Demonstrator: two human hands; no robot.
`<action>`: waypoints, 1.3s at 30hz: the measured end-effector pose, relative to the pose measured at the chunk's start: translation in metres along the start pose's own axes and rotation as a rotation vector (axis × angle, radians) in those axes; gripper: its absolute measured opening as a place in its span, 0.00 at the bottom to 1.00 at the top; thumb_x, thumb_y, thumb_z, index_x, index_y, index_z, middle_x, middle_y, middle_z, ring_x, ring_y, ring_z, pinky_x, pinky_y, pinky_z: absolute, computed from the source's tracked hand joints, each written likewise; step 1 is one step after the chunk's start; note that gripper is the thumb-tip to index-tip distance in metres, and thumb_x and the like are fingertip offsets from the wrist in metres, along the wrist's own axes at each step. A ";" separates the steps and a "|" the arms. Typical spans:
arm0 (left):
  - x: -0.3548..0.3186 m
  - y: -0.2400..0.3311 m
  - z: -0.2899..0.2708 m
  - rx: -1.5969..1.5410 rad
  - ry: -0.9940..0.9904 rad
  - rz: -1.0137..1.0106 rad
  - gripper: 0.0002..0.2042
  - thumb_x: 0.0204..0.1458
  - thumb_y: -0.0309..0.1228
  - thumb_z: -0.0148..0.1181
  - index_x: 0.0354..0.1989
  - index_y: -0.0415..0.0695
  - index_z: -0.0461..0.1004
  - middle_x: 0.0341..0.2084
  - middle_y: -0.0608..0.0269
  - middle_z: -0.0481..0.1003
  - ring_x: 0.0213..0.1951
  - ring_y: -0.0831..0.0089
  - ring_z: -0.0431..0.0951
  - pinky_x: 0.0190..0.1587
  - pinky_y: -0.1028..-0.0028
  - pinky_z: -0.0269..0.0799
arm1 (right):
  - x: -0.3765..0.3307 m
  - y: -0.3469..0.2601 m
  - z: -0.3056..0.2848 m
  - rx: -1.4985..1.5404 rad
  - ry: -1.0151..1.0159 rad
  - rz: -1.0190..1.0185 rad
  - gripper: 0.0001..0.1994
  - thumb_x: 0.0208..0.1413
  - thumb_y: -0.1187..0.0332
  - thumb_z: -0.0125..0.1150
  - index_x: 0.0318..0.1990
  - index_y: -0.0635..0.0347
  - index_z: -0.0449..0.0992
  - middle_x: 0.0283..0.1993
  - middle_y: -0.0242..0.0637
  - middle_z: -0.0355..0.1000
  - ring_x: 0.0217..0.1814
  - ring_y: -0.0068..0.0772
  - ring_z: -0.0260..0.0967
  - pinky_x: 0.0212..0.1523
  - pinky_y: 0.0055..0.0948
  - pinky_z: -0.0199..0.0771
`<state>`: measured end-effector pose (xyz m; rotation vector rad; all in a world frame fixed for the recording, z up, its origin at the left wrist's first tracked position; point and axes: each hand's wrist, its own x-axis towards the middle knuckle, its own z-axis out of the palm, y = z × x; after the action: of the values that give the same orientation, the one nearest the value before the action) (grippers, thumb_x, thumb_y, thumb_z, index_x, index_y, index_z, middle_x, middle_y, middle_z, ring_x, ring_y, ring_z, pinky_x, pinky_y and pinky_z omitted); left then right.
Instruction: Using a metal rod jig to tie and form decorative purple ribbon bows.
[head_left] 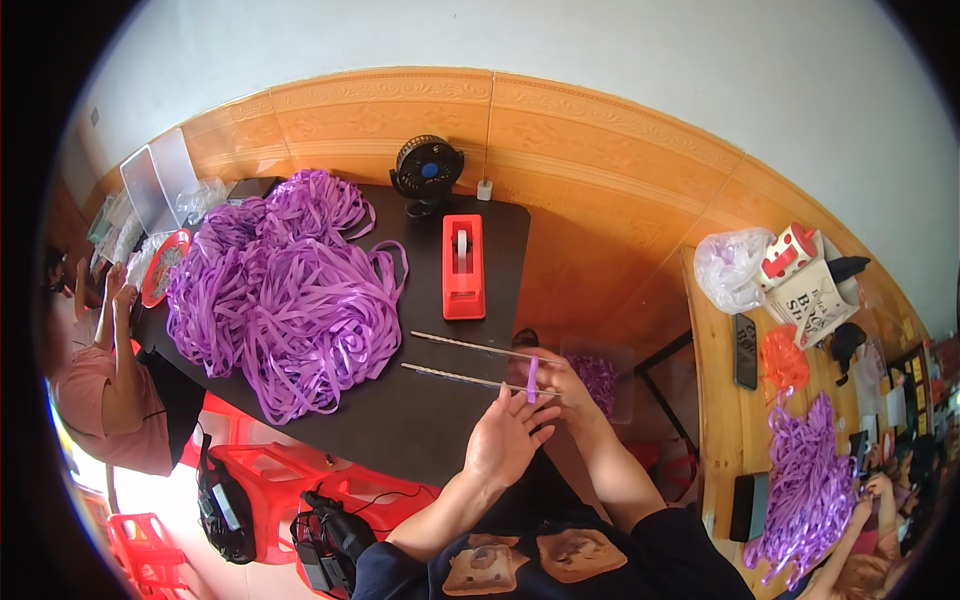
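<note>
Two thin twisted metal rods [460,377] stick out leftward over the dark table's right side, roughly parallel and apart. A short band of purple ribbon [532,382] spans both rods near their right ends. Behind that band, my right hand [565,380] has its fingers closed around the rod ends. My left hand [503,437] is palm up with fingers spread, its fingertips close to the lower rod and the ribbon. Whether they touch the rod I cannot tell. A big tangled heap of purple ribbon [300,300] covers the left part of the table.
On the dark table [400,435] stand a red tape dispenser [463,268] and a small black fan [428,170]. A bin of purple pieces [597,385] sits below, right of my hands. Red stools [270,485] are left; a wooden table [715,440] is right. Other people sit at both sides.
</note>
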<state>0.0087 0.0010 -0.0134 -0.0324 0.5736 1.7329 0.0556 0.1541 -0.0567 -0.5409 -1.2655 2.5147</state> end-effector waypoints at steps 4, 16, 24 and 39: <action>0.000 -0.001 0.001 0.019 0.001 -0.008 0.29 0.61 0.52 0.37 0.58 0.37 0.60 0.55 0.53 0.65 0.55 0.61 0.65 0.55 0.65 0.58 | -0.016 -0.005 -0.014 -0.004 0.198 -0.060 0.25 0.53 0.76 0.53 0.60 0.66 0.60 0.43 0.44 0.73 0.42 0.34 0.72 0.45 0.31 0.72; 0.002 -0.002 0.002 0.019 0.010 0.000 0.29 0.62 0.51 0.36 0.59 0.37 0.59 0.54 0.53 0.65 0.54 0.61 0.65 0.54 0.65 0.58 | -0.017 -0.024 0.009 -0.157 0.157 -0.125 0.35 0.46 0.82 0.58 0.64 0.62 0.53 0.39 0.45 0.73 0.37 0.29 0.74 0.37 0.25 0.76; 0.002 -0.002 0.002 0.021 0.013 0.005 0.29 0.62 0.51 0.36 0.59 0.37 0.59 0.56 0.52 0.64 0.54 0.61 0.65 0.54 0.65 0.58 | -0.016 -0.024 0.012 -0.167 0.183 -0.111 0.34 0.46 0.82 0.59 0.62 0.62 0.55 0.38 0.44 0.73 0.37 0.29 0.74 0.36 0.25 0.76; 0.001 0.000 0.001 0.015 -0.020 -0.009 0.29 0.61 0.52 0.40 0.59 0.38 0.57 0.54 0.56 0.64 0.54 0.63 0.65 0.53 0.65 0.59 | 0.014 -0.106 0.028 -1.688 -0.321 -0.362 0.05 0.52 0.66 0.62 0.35 0.51 0.79 0.68 0.45 0.51 0.70 0.51 0.42 0.60 0.55 0.48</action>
<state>0.0089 0.0027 -0.0131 -0.0071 0.5715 1.7178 0.0389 0.2010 0.0415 -0.0907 -3.0015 0.7308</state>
